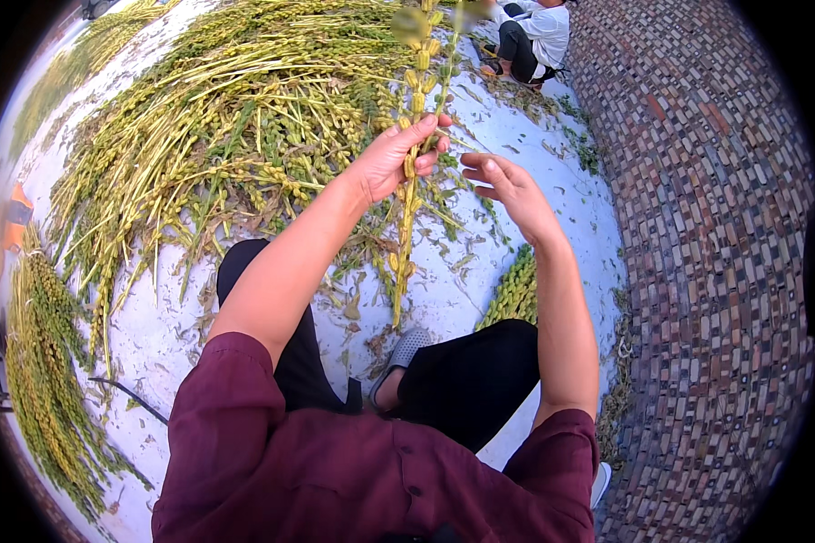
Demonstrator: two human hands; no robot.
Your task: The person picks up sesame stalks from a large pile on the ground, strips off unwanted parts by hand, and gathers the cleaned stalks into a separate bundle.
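Note:
My left hand [388,161] grips a yellow-green sesame stalk [402,234] set with pods, held upright in front of me. A thinner green stalk [451,58] rises beside it and passes through the same fingers. Their upper ends look blurred at the top of the view. To the right, my right hand [509,193] is raised with fingers curved and apart, holding nothing. Beyond my left hand spreads a wide heap of cut sesame stalks [244,102]. Near my right knee, a bunch of sesame stalks [514,292] lies partly hidden behind my leg and forearm.
A tied sesame bundle [51,366] is at the far left. Near it lies a thin dark curved tool [130,399]. Dry leaves litter the pale ground [557,224]. A brick surface [699,271] borders the right side. Another person [531,41] squats at the top right.

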